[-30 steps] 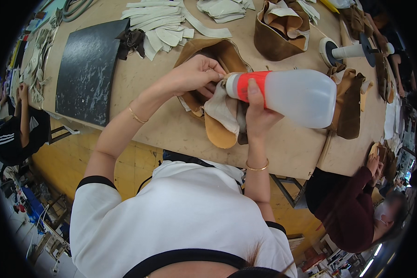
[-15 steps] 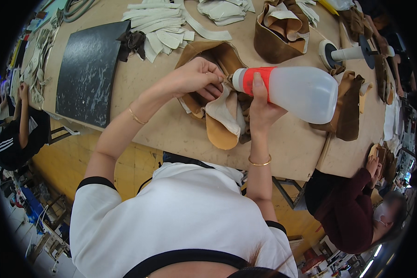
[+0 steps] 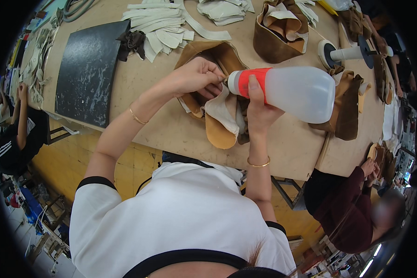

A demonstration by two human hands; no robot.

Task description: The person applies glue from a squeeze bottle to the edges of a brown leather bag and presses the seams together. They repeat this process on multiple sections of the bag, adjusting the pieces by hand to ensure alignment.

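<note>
My right hand (image 3: 259, 109) grips a translucent squeeze bottle (image 3: 296, 92) with a red collar, held on its side with the nozzle pointing left. My left hand (image 3: 197, 76) pinches at the nozzle tip, fingers closed around it. Under both hands lies a tan leather shoe upper (image 3: 220, 123) with a pale lining, resting on the wooden workbench (image 3: 171, 129). Part of the upper is hidden by my hands.
A dark stone slab (image 3: 85, 69) lies at the left. Pale cut strips (image 3: 160, 28) and more brown leather pieces (image 3: 275, 34) sit at the back. A white stand with black disc (image 3: 347, 53) is at the right. One person sits at the left (image 3: 14, 134), another at the lower right (image 3: 352, 208).
The bottle has shifted slightly left and up with my right hand. My left hand stays at the nozzle over the leather upper.
</note>
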